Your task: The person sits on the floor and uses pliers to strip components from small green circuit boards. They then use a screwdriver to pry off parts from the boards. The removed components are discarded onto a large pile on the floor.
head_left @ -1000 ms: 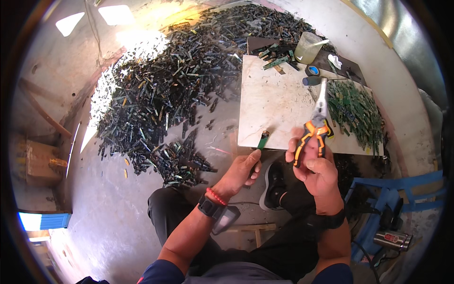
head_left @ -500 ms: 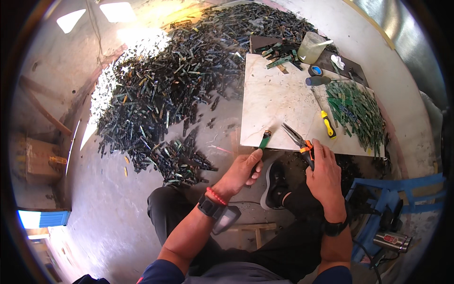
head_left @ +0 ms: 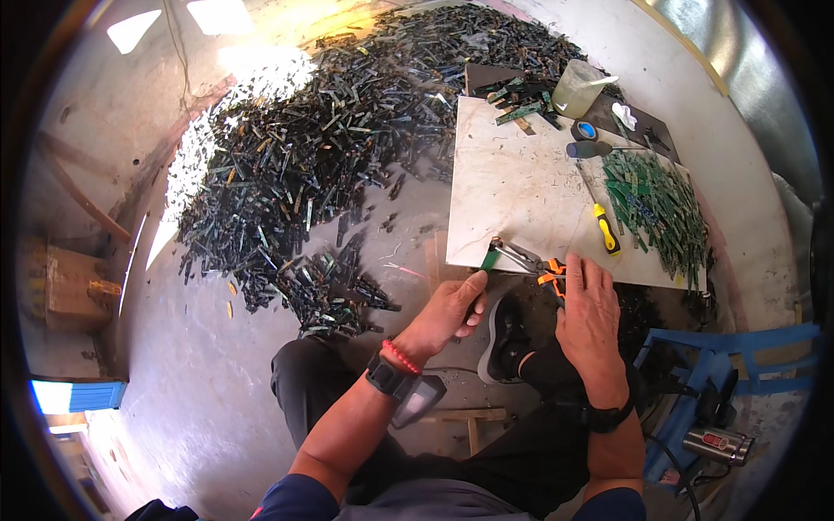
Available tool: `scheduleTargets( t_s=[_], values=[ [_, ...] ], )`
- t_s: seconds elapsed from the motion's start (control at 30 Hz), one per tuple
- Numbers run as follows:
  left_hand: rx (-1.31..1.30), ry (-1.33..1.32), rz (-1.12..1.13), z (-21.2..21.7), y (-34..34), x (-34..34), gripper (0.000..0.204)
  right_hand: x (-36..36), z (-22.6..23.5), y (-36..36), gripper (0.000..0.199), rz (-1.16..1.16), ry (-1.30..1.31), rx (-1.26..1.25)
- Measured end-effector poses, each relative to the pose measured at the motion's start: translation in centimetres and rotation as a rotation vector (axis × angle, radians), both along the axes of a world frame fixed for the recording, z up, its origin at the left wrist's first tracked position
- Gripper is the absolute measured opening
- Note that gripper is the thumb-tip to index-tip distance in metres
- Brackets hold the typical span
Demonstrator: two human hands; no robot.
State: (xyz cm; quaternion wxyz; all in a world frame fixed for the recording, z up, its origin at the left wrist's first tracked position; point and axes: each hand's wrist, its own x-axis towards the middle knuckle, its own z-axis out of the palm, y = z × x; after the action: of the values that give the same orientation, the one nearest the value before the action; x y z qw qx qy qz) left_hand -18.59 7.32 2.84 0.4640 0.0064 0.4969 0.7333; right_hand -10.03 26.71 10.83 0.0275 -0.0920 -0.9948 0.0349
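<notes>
My left hand (head_left: 450,314) is closed on a narrow green strip (head_left: 490,259), which looks like circuit board and has a brownish upper end. It is held upright between thumb and fingers at the near left corner of a pale board (head_left: 504,178). Orange-handled long-nose pliers (head_left: 552,270) are gripped in my right hand (head_left: 592,317). Their jaws reach left to the upper part of the strip; whether they pinch it is too small to tell. A pile of green strips (head_left: 651,204) and a yellow-black screwdriver (head_left: 605,227) lie on the board's right side.
A large heap of dark strips (head_left: 295,165) spreads over the floor to the left and back. On the board's far side are a plastic cup (head_left: 574,91), a tape roll (head_left: 584,130) and a dark-handled screwdriver (head_left: 591,149). A blue frame (head_left: 695,365) and a metal flask (head_left: 719,443) stand at right.
The pliers have swung left, and their jaws, apart from the strip before, are now at its upper part. My right hand has shifted slightly left; my left hand keeps its hold.
</notes>
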Motion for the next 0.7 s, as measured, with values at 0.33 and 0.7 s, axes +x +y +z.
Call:
scheduleTargets(
  t_s=[0.33, 0.7],
  values=[
    [0.027, 0.007, -0.012, -0.37, -0.19, -0.12, 0.053, -0.34, 0.25, -0.64, 0.062, 0.012, 0.031, 0.007],
    [0.014, 0.009, -0.004, -0.31, -0.18, 0.01, 0.054, -0.45, 0.12, -0.59, 0.062, 0.007, 0.057, 0.012]
  ],
)
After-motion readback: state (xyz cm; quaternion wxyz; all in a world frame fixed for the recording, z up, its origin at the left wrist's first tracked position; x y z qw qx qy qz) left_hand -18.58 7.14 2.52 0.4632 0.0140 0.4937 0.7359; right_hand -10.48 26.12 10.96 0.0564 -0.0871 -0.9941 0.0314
